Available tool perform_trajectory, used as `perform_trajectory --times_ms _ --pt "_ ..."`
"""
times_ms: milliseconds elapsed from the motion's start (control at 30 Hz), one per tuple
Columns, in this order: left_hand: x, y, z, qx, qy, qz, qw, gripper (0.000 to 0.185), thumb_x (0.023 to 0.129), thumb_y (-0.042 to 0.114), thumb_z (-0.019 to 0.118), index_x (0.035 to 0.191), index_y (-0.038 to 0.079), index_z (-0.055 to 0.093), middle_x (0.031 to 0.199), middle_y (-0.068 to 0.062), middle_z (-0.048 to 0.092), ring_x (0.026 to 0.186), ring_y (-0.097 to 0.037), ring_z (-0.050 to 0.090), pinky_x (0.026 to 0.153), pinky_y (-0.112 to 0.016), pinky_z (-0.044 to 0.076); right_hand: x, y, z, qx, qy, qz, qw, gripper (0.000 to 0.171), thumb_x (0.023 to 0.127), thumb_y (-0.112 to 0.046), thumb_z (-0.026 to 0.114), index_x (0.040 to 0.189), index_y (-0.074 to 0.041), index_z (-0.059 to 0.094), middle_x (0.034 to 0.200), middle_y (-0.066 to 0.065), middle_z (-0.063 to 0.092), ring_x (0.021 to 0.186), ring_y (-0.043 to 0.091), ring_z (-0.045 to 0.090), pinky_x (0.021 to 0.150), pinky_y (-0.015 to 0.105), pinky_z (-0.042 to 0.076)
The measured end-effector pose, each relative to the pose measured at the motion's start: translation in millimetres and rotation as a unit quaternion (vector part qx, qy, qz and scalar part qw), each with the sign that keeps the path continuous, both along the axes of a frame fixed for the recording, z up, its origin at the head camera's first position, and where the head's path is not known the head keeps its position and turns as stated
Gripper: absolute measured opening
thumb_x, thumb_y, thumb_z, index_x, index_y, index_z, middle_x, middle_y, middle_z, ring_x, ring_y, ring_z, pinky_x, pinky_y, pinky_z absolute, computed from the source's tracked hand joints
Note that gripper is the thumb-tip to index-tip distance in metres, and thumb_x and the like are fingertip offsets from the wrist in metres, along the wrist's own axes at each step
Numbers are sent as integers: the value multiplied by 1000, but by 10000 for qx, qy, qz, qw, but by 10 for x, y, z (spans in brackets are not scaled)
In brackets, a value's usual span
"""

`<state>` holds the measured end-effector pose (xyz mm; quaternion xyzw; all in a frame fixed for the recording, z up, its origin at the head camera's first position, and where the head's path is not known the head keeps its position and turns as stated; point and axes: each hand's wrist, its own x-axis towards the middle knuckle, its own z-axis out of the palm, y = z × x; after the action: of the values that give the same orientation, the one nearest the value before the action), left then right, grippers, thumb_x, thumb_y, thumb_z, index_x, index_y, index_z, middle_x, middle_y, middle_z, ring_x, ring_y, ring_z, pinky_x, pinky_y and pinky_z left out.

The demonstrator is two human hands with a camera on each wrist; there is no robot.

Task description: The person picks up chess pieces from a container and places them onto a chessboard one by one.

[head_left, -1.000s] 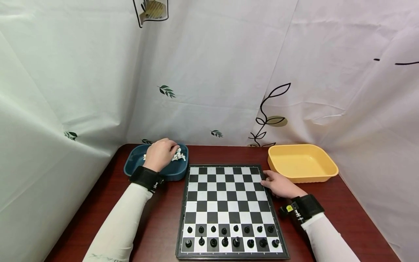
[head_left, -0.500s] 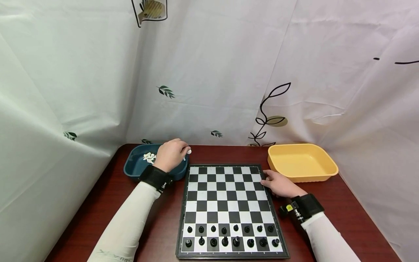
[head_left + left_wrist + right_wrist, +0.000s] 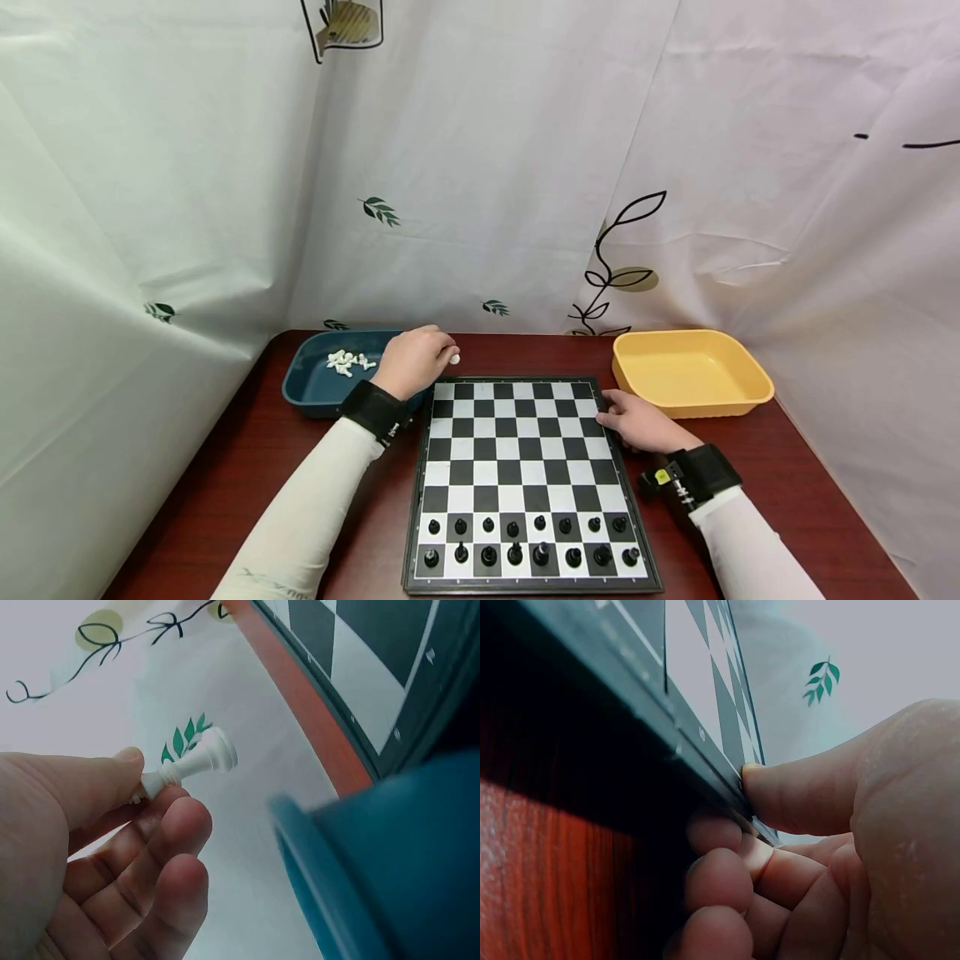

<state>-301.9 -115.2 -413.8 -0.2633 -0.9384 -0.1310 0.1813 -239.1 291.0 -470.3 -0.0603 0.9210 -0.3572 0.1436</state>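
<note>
Okay, on my feed: blue tray (image 3: 311, 382) left of the board (image 3: 533, 449), white pieces (image 3: 347, 362) inside. Left hand (image 3: 415, 362) pinches one white piece (image 3: 199, 759) near board's far-left corner. Black pieces (image 3: 514, 553) fill its nearest two rows. Right hand (image 3: 641, 421) grips its right edge, thumb on top. Yellow tray (image 3: 690, 375) beyond.

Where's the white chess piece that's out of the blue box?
In the head view, the white chess piece is slightly left of centre, pinched in the left hand, between the blue box and the chessboard's far left corner.
</note>
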Motion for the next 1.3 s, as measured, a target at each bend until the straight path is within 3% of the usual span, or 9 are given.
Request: perform_trajectory --times_ms 233,400,900,1300 --pt "15 143 -31 -209 3 -296 9993 13 108 21 77 111 13 86 100 -3 76 89 -19 73 76 -38 60 4 3 -20 17 -23 -22 10000 66 111 -23 66 161 12 41 90 8 62 61 22 60 59 40 52" --pt "32 243 -42 -366 22 -504 9981 12 108 22 76 107 16 86 94 -1 73 82 -17 70 71 -36 57 7 -1 -23 4 -25 -10 10000 66 111 -23 66 161 12 41 89 8 62 61 23 60 59 40 52" --pt "-18 503 -192 -554 -9 -809 9952 11 107 28 78 103 19 82 89 4 73 76 -11 65 66 -29 53 26 -16 -17 9 10 -35 10000 65 111 -22 66 160 13 42 87 8 61 60 22 59 58 39 51" --pt "-22 644 -221 -685 -253 -827 9939 15 104 30 83 96 20 77 84 5 72 73 -11 65 63 -29 53 37 -22 -23 1 0 -65 10000 66 111 -23 66 161 13 41 87 9 60 60 22 58 58 39 51"
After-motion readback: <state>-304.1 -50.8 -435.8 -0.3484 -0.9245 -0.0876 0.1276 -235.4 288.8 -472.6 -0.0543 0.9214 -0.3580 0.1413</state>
